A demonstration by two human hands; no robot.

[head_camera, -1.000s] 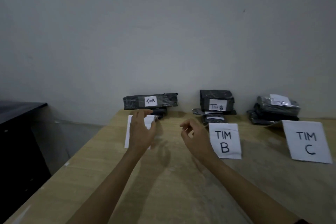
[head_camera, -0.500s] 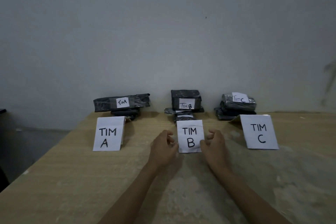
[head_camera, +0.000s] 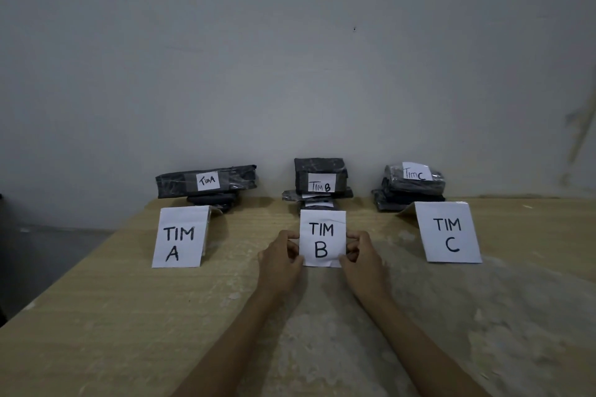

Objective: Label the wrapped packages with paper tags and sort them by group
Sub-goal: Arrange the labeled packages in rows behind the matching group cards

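On the table (head_camera: 96,316), left hand (head_camera: 279,263) and right hand (head_camera: 362,263) pinch "TIM B" sign (head_camera: 322,237).

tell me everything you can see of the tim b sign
The TIM B sign is a white paper sheet with TIM over B hand-lettered in black. It stands roughly upright on the wooden table, facing the camera, its lower edge slightly crumpled. The left hand pinches its left edge, the right hand its right edge. It sits between the TIM A sign and TIM C sign, just in front of the stack of dark wrapped packages tagged TIM B. Any fold behind is hidden.
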